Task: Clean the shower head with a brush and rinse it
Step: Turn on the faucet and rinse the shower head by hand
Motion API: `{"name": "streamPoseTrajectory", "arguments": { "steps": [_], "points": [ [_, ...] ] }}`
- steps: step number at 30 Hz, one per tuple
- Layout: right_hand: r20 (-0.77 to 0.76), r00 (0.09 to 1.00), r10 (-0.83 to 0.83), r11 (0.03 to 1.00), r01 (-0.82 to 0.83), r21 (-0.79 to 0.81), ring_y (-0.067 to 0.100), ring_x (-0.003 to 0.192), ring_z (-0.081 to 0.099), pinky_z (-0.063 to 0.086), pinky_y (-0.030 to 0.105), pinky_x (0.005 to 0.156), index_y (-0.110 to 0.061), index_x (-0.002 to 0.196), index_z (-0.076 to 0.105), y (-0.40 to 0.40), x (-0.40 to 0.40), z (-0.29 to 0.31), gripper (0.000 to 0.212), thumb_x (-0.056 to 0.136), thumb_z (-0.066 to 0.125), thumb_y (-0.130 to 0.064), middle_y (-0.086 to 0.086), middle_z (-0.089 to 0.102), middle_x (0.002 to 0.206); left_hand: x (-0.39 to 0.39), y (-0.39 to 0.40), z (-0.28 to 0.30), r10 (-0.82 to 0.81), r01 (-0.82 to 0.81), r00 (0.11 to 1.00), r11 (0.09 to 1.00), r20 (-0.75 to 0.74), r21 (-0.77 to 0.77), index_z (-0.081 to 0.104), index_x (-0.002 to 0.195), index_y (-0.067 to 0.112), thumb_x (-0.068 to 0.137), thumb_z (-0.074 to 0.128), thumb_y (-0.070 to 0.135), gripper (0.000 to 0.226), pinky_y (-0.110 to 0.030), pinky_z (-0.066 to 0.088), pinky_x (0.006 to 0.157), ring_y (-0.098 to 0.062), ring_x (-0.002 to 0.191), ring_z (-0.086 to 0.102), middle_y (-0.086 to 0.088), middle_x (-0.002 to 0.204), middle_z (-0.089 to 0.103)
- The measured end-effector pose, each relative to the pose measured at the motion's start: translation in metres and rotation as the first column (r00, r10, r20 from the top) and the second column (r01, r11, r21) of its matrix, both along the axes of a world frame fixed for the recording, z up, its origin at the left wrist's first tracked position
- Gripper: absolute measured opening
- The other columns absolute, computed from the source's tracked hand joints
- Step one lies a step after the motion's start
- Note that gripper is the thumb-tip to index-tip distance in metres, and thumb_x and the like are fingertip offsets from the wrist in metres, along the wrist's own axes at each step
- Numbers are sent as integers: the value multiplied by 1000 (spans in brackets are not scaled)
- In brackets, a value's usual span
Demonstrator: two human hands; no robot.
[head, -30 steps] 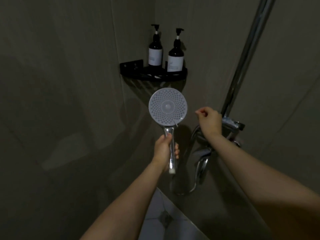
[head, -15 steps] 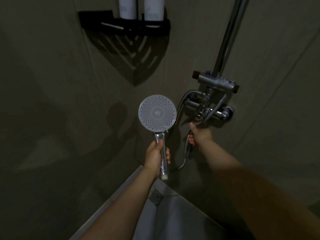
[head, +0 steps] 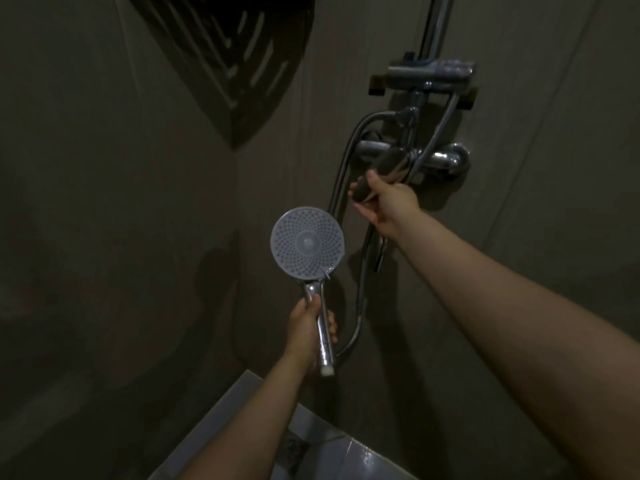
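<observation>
Grey-brown tiled walls [head: 104,237] fill most of the dim view, and the shadow of something mounted out of frame falls across the top. On the right wall a chrome riser pipe [head: 437,26] runs down to the mixer tap [head: 446,159], its upper end cut off. The right hand [head: 388,199] is curled round the tap's lever handle [head: 384,169], so the rinse looks about to start; no water is visible yet. The hose [head: 346,161] loops down from the mixer and passes behind the shower head [head: 307,243], which the left hand [head: 306,327] holds up by its chrome handle, fingers wrapped round it, white nozzle face toward the camera. No brush is in sight, and whether scrubbing is already done cannot be judged. At the bottom edge lies a pale floor tile [head: 363,459] with a drain [head: 294,445], barely readable in the gloom.
</observation>
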State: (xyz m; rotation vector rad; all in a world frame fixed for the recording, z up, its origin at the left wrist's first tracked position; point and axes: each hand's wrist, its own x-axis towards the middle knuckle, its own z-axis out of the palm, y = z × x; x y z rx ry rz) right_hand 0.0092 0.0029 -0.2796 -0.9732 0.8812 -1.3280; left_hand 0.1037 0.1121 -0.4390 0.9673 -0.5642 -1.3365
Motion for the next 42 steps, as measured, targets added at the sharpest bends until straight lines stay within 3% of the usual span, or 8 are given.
{"name": "streamPoseTrajectory", "arguments": {
  "steps": [4, 7, 13, 19, 24, 30, 36, 42],
  "points": [
    [-28, 999, -37, 995, 34, -97, 19, 84, 66, 57, 35, 76, -15, 87, 56, 5, 3, -2, 3, 89, 58, -15, 5, 66, 87, -8, -4, -44, -55, 55, 998, 998, 29, 4, 48, 86, 15, 97, 40, 24, 16, -18, 37, 36, -12, 34, 44, -5, 51, 46],
    [-80, 991, -107, 986, 96, -137, 21, 85, 67, 57, 32, 69, -16, 85, 55, 7, 7, -3, 5, 88, 59, -17, 6, 66, 88, -15, -4, -67, -90, 89, 994, 996, 69, 27, 48, 86, 15, 97, 40, 24, 16, -20, 38, 37, -12, 36, 45, -4, 51, 47],
    [-96, 986, -134, 984, 120, -134, 22, 82, 68, 58, 31, 63, -11, 104, 56, 4, 11, -3, 18, 88, 59, -18, 11, 68, 98, -22, -2, -91, -161, 158, 982, 987, 99, 39, 48, 89, 16, 98, 39, 25, 16, -21, 38, 39, -13, 40, 44, -4, 55, 46],
    [-120, 982, -147, 985, 134, -107, 22, 82, 67, 55, 28, 52, -11, 104, 55, 7, 14, 0, 19, 88, 60, -20, 13, 67, 106, -24, -2, -93, -177, 171, 976, 984, 128, 50, 49, 89, 16, 98, 39, 26, 17, -23, 38, 42, -14, 44, 45, -4, 57, 47],
    [-133, 979, -153, 986, 142, -88, 20, 69, 65, 54, 26, 43, -12, 98, 51, 8, 13, 3, 17, 87, 61, -19, 12, 67, 97, -32, -2, -85, -186, 180, 971, 982, 152, 49, 47, 90, 16, 98, 38, 26, 15, -21, 35, 41, -14, 46, 41, -5, 57, 43],
    [-149, 978, -147, 989, 142, -47, 21, 70, 65, 50, 23, 36, -10, 118, 54, 12, 11, 7, 36, 85, 64, -22, 13, 66, 104, -42, 0, -79, -198, 193, 966, 980, 167, 50, 47, 96, 15, 98, 38, 26, 14, -21, 35, 43, -15, 48, 40, -5, 59, 43],
    [-160, 976, -147, 989, 144, -31, 21, 69, 64, 56, 29, 45, -7, 109, 52, 14, 10, 7, 30, 85, 64, -20, 13, 65, 91, -42, -1, -80, -192, 187, 967, 981, 169, 43, 45, 98, 15, 98, 39, 27, 14, -17, 35, 39, -12, 41, 41, -5, 57, 43],
    [-157, 979, -128, 992, 127, -14, 22, 66, 61, 49, 26, 32, -5, 117, 52, 14, 12, 9, 37, 85, 64, -19, 15, 64, 102, -42, -2, -83, -217, 207, 960, 975, 176, 75, 47, 110, 11, 98, 39, 29, 23, -21, 36, 43, -14, 48, 42, -5, 60, 44]
  ]
}}
